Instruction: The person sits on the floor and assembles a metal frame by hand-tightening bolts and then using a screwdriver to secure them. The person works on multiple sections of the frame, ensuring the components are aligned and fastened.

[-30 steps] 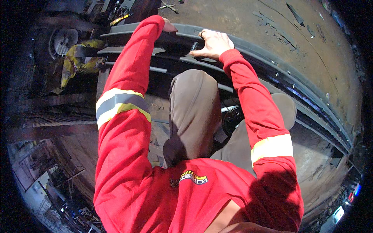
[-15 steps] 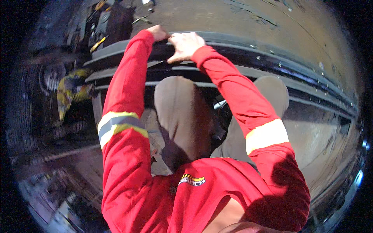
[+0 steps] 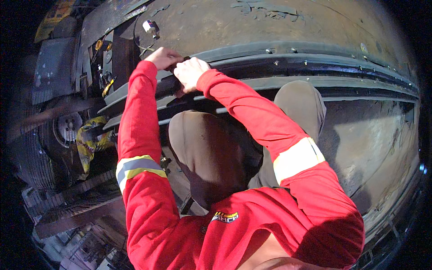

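Long dark metal rails (image 3: 252, 68) run crosswise in front of my knees, with several small shiny bolts (image 3: 276, 63) along them. Over the left part of the rails, both hands meet close together. The fingers of my left hand (image 3: 164, 58) are pinched at a small dark piece (image 3: 179, 64) whose kind I cannot make out. Just right of it, my right hand (image 3: 191, 74) curls down over the rail, its fingertips closed at that same piece and partly hidden.
Beyond the rails, a small white container (image 3: 149, 28) sits on a brown, worn surface. A yellow-handled tool (image 3: 108, 88) lies left of my left hand. Farther left are a yellow patterned cloth (image 3: 86, 146) and a round metal wheel (image 3: 67, 128). My knees (image 3: 198, 148) are close behind the rails.
Both hands have shifted left along the rails and slightly nearer, staying close together. My right hand's fingers, spread before, are now drawn in. The view has turned, showing more on the left.
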Demonstrator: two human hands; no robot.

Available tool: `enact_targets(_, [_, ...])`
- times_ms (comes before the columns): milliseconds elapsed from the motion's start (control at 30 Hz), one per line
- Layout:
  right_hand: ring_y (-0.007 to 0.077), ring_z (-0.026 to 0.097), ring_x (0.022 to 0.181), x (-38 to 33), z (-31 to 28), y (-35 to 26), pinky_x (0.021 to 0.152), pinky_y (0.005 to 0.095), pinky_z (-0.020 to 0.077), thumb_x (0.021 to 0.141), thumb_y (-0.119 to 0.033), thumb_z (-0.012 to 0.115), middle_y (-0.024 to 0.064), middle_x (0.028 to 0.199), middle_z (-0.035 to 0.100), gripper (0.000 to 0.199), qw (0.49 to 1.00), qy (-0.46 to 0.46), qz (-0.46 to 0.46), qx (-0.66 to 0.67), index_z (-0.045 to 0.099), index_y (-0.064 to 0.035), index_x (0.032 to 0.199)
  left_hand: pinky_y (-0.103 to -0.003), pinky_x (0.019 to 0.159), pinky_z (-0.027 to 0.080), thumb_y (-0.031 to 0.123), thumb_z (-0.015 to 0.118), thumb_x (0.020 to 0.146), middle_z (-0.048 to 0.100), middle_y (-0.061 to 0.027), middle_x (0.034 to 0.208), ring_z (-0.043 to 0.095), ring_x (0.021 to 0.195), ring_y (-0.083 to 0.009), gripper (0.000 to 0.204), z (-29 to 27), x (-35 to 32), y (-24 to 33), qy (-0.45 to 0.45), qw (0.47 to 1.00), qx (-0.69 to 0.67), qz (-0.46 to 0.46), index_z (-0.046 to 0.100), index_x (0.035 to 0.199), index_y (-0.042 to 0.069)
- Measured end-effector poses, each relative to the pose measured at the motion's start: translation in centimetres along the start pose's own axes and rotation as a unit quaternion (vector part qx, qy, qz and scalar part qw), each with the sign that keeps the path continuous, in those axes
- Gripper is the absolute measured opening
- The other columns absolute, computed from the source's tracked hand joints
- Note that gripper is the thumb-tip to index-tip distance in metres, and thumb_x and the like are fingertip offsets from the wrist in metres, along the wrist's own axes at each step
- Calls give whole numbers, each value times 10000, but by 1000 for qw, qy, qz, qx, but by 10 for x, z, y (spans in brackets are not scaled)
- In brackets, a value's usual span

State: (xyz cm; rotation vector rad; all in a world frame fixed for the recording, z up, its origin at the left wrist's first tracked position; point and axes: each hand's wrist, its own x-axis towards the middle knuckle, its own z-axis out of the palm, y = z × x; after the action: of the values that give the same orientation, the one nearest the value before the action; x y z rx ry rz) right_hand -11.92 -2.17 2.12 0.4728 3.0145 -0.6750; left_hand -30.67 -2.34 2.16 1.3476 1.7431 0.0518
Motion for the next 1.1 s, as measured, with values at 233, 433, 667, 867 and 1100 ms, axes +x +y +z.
enact_targets(233, [281, 554, 1097, 1, 7, 1, 954, 450, 404, 642, -591, 655, 136, 1158, 600, 665, 999, 28, -15, 33, 612, -112, 1102, -397, 928, 423, 648, 406, 861, 585, -149, 1185, 548, 1076, -217, 667, 36, 26, 122, -124, 989, 73, -34, 599, 1195, 103])
enact_targets(433, [201, 261, 1356, 15, 33, 13, 1102, 436, 230, 630, -669, 649, 77, 1415, 387, 892, 995, -57, 33, 72, 359, -284, 1381, -380, 836, 468, 600, 421, 877, 609, -101, 1119, 579, 962, -202, 583, 56, 48, 135, -142, 974, 174, -27, 603, 1193, 145])
enact_targets(667, [288, 647, 834, 6, 4, -18, 745, 399, 508, 595, -545, 696, 136, 912, 643, 569, 998, 55, -29, 31, 657, -55, 881, -332, 584, 471, 580, 506, 839, 625, -75, 735, 587, 645, -175, 569, -45, 23, -98, 139, 977, 40, -159, 653, 880, 31])
enact_targets(867, [293, 617, 882, 2, 0, -5, 756, 403, 476, 611, -531, 680, 124, 975, 602, 620, 999, 48, -8, 25, 613, -30, 970, -417, 847, 438, 603, 459, 840, 625, -124, 1064, 584, 939, -259, 628, -32, 2, -102, -99, 925, 213, -299, 605, 1131, 65])
enact_targets(1100, [277, 615, 887, 5, 4, -5, 758, 395, 468, 599, -527, 682, 113, 975, 594, 611, 998, 50, -4, 34, 613, -35, 956, -407, 918, 388, 570, 422, 857, 580, -101, 1176, 544, 1039, -250, 607, -27, 19, -95, -126, 920, 237, -286, 574, 1189, 85])
